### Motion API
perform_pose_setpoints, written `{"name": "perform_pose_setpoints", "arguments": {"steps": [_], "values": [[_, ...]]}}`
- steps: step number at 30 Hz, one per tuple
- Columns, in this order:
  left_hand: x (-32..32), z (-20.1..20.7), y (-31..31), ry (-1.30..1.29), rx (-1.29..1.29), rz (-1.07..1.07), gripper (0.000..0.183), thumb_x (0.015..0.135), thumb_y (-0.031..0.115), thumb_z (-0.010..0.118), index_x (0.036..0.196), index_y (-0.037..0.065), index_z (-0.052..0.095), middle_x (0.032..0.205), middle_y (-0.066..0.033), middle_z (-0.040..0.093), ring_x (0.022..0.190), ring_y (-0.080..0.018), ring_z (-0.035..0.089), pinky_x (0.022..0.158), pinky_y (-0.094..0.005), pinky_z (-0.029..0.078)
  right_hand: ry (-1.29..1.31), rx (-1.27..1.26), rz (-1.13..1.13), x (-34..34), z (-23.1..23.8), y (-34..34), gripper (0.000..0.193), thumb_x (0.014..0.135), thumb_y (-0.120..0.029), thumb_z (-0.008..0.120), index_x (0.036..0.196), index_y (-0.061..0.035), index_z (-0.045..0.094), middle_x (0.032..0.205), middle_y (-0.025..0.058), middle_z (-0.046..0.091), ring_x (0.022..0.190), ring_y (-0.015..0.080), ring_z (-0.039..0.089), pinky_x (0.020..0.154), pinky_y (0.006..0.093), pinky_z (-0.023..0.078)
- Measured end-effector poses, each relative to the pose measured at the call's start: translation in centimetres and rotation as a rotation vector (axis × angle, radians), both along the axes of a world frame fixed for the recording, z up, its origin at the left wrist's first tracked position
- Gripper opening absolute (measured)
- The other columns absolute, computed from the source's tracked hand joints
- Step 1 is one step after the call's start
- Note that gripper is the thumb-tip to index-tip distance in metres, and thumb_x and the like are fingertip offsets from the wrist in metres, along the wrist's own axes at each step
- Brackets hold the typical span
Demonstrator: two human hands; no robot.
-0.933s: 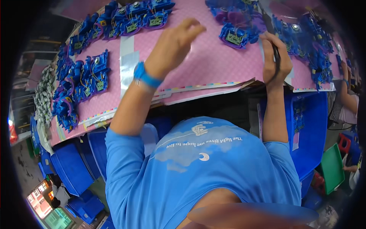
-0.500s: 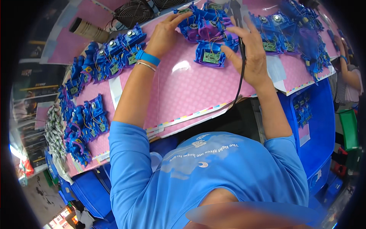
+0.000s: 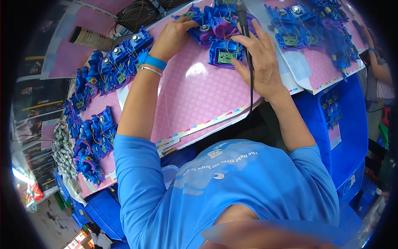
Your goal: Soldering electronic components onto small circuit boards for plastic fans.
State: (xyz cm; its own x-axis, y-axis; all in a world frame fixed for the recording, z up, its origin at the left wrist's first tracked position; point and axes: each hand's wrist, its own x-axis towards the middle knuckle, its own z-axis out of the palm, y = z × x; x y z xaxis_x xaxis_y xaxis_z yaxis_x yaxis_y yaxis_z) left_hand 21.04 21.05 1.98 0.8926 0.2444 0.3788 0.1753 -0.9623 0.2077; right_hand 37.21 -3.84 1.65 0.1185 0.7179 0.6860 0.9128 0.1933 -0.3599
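Observation:
My right hand grips a black soldering iron whose cord runs down past my wrist. Its fingers rest beside a blue plastic housing with a small green circuit board on the pink dotted table cover. My left hand, with a blue wristband, is closed on a blue and purple assembly just left of that housing.
Rows of similar blue housings lie along the left edge and the far right. Two black fans and a paper-wrapped roll sit at the back left. Blue crates stand below the table at right; another person's arm shows at far right.
The view has tilted down and closer. Both hands have drawn together on the housing in the middle, the left hand settling on the assembly.

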Motion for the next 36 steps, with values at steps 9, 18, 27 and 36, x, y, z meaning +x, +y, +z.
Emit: {"name": "perform_pose_setpoints", "arguments": {"steps": [9, 18, 27, 36], "values": [[-8.3, 2.3, -14.0, 0.092, -0.185, 0.304, 0.037, 0.079, -0.002, 0.073, 0.116, 0.000, 0.069, 0.105, -0.0214, 0.071, 0.091, -0.0401, 0.069, 0.081, -0.0422, 0.055, 0.008, 0.061, 0.017, 2.5, 0.4, -2.2, 0.053, 0.079, 0.000, 0.077, 0.129, -0.0092, 0.061, 0.140, 0.0205, 0.058, 0.140, 0.0403, 0.046, 0.111, 0.0456, 0.041], [-14.6, 5.4, -23.3, -0.162, -0.276, 0.668, 0.044, 0.082, 0.000, 0.078, 0.124, 0.005, 0.068, 0.105, -0.0154, 0.073, 0.076, -0.0272, 0.069, 0.066, -0.0379, 0.054, 0.124, 0.175, 0.227, -1.8, 0.8, -5.5, 0.045, 0.082, 0.000, 0.078, 0.123, -0.0016, 0.059, 0.131, 0.0231, 0.066, 0.116, 0.0330, 0.066, 0.097, 0.0376, 0.052], [-16.9, 1.4, -22.2, -0.194, -0.786, 0.657, 0.017, 0.094, 0.008, 0.070, 0.109, 0.001, 0.075, 0.074, -0.0073, 0.071, 0.062, -0.0076, 0.061, 0.054, -0.0252, 0.047, 0.322, -0.133, 0.429, -8.8, -0.6, -6.4, 0.061, 0.075, -0.012, 0.088, 0.125, -0.0026, 0.055, 0.131, 0.0244, 0.064, 0.107, 0.0327, 0.069, 0.090, 0.0375, 0.055], [-17.3, 1.8, -22.6, -0.258, -0.638, 0.673, 0.026, 0.089, 0.009, 0.075, 0.115, 0.006, 0.074, 0.083, -0.0074, 0.074, 0.065, -0.0092, 0.065, 0.057, -0.0237, 0.050, 0.284, -0.061, 0.464, -7.2, -0.1, -1.3, 0.054, 0.079, -0.005, 0.082, 0.126, -0.0039, 0.055, 0.143, 0.0233, 0.057, 0.124, 0.0283, 0.062, 0.103, 0.0353, 0.048]]}}
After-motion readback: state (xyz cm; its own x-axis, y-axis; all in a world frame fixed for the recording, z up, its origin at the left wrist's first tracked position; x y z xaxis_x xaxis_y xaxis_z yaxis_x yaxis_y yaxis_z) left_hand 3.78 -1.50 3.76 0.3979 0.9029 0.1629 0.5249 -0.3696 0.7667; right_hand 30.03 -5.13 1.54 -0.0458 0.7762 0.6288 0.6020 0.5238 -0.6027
